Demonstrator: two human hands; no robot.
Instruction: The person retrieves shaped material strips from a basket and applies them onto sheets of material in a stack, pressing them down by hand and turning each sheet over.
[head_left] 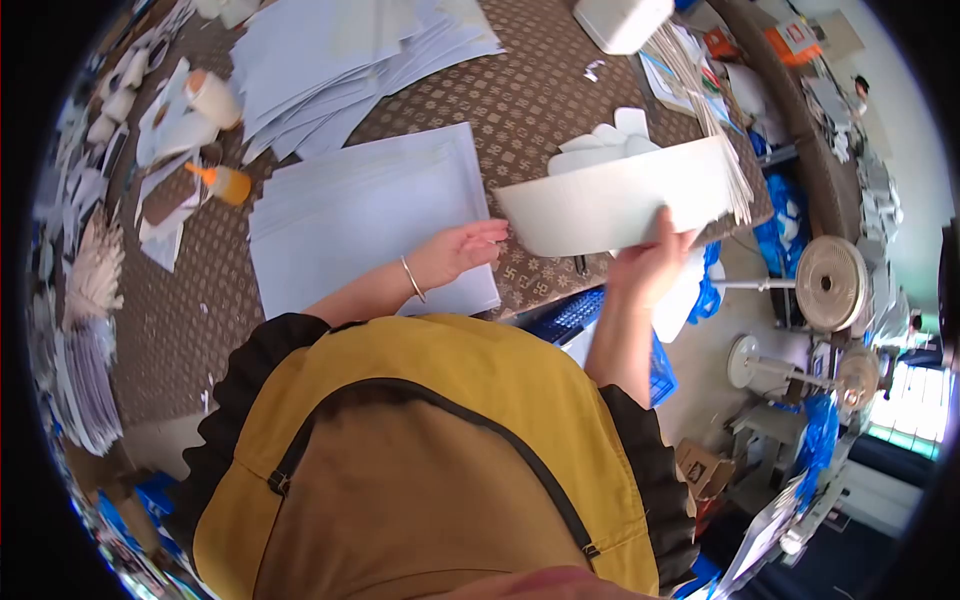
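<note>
- Here's the right hand (650, 265), closed on the lower edge of a long white panel (620, 200), thumb laid across the top face, the other fingers tucked out of sight underneath.
- The left hand (460, 252) is open and holding nothing, fingers loosely together and pointing at the panel's near left corner; whether the fingertips touch it, I can't tell. There's a bangle (413, 279) on that wrist.
- So the hands are apart, and the panel hangs over the right part of the table (440, 95), partly covering a group of small white rounded pieces (605, 148).
- Under the left hand and forearm, a neat stack of large white sheets (350, 220); beyond it, a looser, fanned-out pile of white paper (330, 60).
- Over to the left, a small bottle with an orange nozzle (232, 186) lies near a cone of thread (212, 98), all on brown patterned cloth.
- Out in the room on the right, a round fan (832, 283), an open cardboard box (703, 468) on the floor, and a bright window (912, 405).
</note>
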